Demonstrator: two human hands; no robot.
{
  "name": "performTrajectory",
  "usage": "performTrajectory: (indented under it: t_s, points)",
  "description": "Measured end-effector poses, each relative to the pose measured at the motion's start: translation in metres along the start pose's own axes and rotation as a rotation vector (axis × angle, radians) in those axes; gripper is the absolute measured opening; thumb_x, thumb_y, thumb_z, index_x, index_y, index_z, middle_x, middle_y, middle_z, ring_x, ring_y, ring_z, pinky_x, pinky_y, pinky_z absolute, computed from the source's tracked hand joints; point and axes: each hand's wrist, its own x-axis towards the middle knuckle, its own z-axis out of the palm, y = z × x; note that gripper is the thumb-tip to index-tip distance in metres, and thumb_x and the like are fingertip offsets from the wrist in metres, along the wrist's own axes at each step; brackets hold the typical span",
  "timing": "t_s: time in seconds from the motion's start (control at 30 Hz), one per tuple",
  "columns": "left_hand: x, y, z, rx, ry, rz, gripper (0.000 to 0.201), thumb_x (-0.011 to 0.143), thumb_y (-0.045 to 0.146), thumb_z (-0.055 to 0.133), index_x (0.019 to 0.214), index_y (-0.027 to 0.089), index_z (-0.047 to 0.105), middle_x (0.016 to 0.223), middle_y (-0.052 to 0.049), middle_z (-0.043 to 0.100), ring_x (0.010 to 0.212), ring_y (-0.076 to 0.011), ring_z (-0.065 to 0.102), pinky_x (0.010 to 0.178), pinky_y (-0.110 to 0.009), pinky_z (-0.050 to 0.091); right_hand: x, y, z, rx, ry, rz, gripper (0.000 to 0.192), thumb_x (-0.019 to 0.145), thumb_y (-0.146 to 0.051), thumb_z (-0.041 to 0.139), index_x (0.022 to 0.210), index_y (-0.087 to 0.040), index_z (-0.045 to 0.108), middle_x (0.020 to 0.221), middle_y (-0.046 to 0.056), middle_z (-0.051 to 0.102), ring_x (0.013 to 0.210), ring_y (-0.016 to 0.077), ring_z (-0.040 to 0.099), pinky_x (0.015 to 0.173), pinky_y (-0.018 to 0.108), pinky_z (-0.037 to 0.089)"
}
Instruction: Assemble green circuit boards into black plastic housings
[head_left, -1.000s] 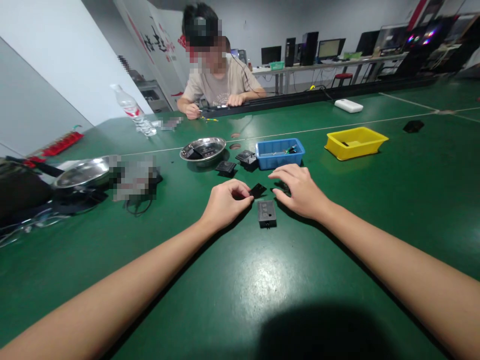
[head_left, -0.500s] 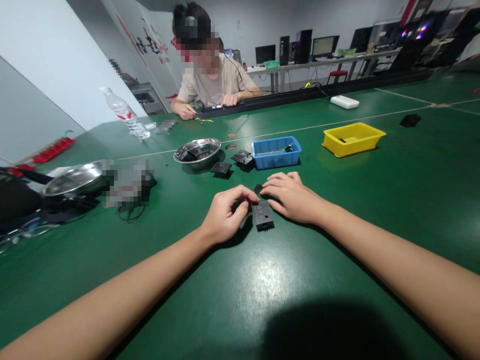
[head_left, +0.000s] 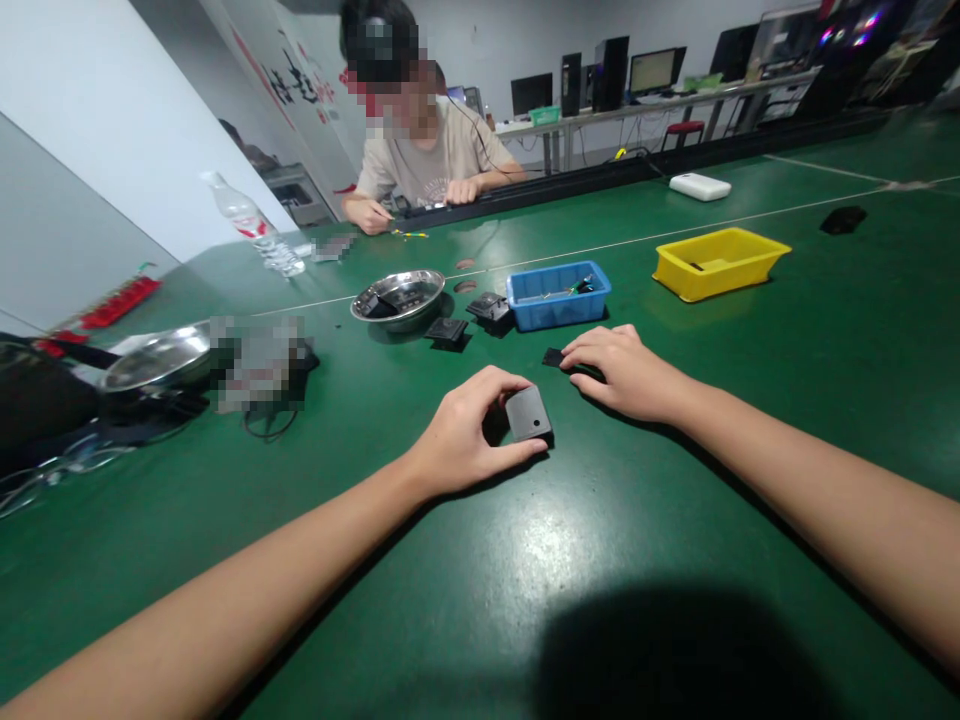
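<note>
Box [head_left: 529, 414] flipped since earlier frame, plain side up, on table [head_left: 675, 520]. Left hand [head_left: 469, 432] pinching it; right hand [head_left: 626, 370] flat over lid [head_left: 553, 357]. Fitting stage; lid alignment next.

This is an assembly workshop or electronics lab. A long green-topped counter [head_left: 675, 480] carries a blue plastic parts bin [head_left: 558, 296], a yellow plastic tray [head_left: 720, 262], a round steel bowl [head_left: 398, 297] and small black plastic housings [head_left: 448, 331]. Dark computer monitors [head_left: 654, 70] line the back bench, and a seated person in a beige shirt [head_left: 427, 150] works opposite.
</note>
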Motion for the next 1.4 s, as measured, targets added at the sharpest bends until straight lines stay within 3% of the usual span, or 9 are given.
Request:
performTrajectory:
  t_s: [0.23,0.37,0.47,0.57,0.87,1.0,1.1,1.27,1.4]
  points:
    - [-0.002,-0.007,0.006,-0.355,0.132,-0.135,0.049,0.073,0.030,0.079,0.110,0.022,0.047,0.112,-0.007,0.064,0.096,-0.0191,0.066,0.089,-0.033,0.053,0.000,0.001,0.001,-0.001,0.002,0.012,0.019,0.092,-0.020,0.058,0.102,-0.019,0.074,0.119,0.012,0.075,0.115,0.0292,0.063,0.091,0.043,0.034]
    - [0.002,-0.012,0.002,-0.609,0.172,-0.257,0.051,0.075,0.039,0.072,0.117,0.021,0.049,0.099,-0.004,0.067,0.085,-0.0188,0.065,0.076,-0.031,0.051,0.000,0.001,0.001,0.010,-0.001,0.018,0.018,0.091,-0.020,0.058,0.101,-0.020,0.074,0.119,0.011,0.075,0.114,0.0289,0.063,0.091,0.043,0.034]
    - [0.004,-0.009,-0.002,-0.959,0.107,-0.424,0.048,0.078,0.048,0.053,0.116,0.019,0.052,0.089,-0.007,0.070,0.072,-0.0211,0.065,0.064,-0.032,0.048,-0.001,0.003,0.001,0.014,0.008,0.010,0.018,0.091,-0.020,0.058,0.100,-0.020,0.073,0.118,0.010,0.075,0.114,0.0287,0.064,0.091,0.043,0.034]
    - [0.003,-0.001,-0.004,-1.125,-0.010,-0.517,0.043,0.076,0.050,0.045,0.101,0.017,0.058,0.084,-0.012,0.072,0.066,-0.0224,0.062,0.060,-0.035,0.047,-0.001,0.004,0.002,0.023,0.020,0.003,0.018,0.091,-0.021,0.058,0.099,-0.021,0.074,0.116,0.010,0.075,0.113,0.0285,0.064,0.091,0.043,0.034]
    - [0.004,-0.002,0.001,-1.150,0.073,-0.543,0.036,0.075,0.041,0.050,0.100,0.017,0.058,0.097,-0.012,0.073,0.071,-0.0217,0.066,0.059,-0.033,0.049,-0.001,0.006,-0.002,0.023,0.090,0.036,0.021,0.085,-0.016,0.061,0.101,-0.021,0.075,0.122,0.012,0.071,0.119,0.0309,0.060,0.096,0.046,0.042]
    - [0.004,-0.006,0.000,-1.081,0.095,-0.545,0.040,0.080,0.044,0.051,0.111,0.019,0.056,0.120,-0.015,0.069,0.096,-0.0281,0.071,0.064,-0.034,0.054,-0.002,0.017,-0.007,-0.010,0.171,0.092,0.027,0.079,-0.017,0.067,0.105,-0.022,0.074,0.124,0.011,0.067,0.116,0.0299,0.061,0.099,0.045,0.046]
    - [0.003,-0.008,0.002,-1.042,0.070,-0.498,0.046,0.075,0.037,0.070,0.116,0.022,0.055,0.131,-0.012,0.064,0.109,-0.0277,0.069,0.078,-0.036,0.058,-0.003,0.027,-0.010,0.010,0.169,0.142,0.026,0.078,-0.021,0.071,0.104,-0.021,0.074,0.109,0.009,0.071,0.102,0.0270,0.066,0.094,0.042,0.050]
    - [0.001,-0.011,0.009,-1.040,0.081,-0.439,0.061,0.059,0.017,0.089,0.110,0.022,0.055,0.129,-0.009,0.064,0.108,-0.0245,0.070,0.084,-0.034,0.058,-0.002,0.033,-0.012,0.099,0.178,0.214,0.032,0.075,-0.022,0.073,0.106,-0.020,0.072,0.097,0.006,0.075,0.084,0.0228,0.069,0.080,0.036,0.053]
    - [0.000,-0.014,0.009,-0.954,0.022,-0.393,0.048,0.073,0.033,0.086,0.108,0.020,0.056,0.119,-0.011,0.069,0.104,-0.0241,0.071,0.088,-0.037,0.057,-0.002,0.031,-0.014,0.174,0.214,0.248,0.025,0.077,-0.026,0.073,0.101,-0.019,0.071,0.095,0.006,0.076,0.084,0.0222,0.070,0.079,0.035,0.053]
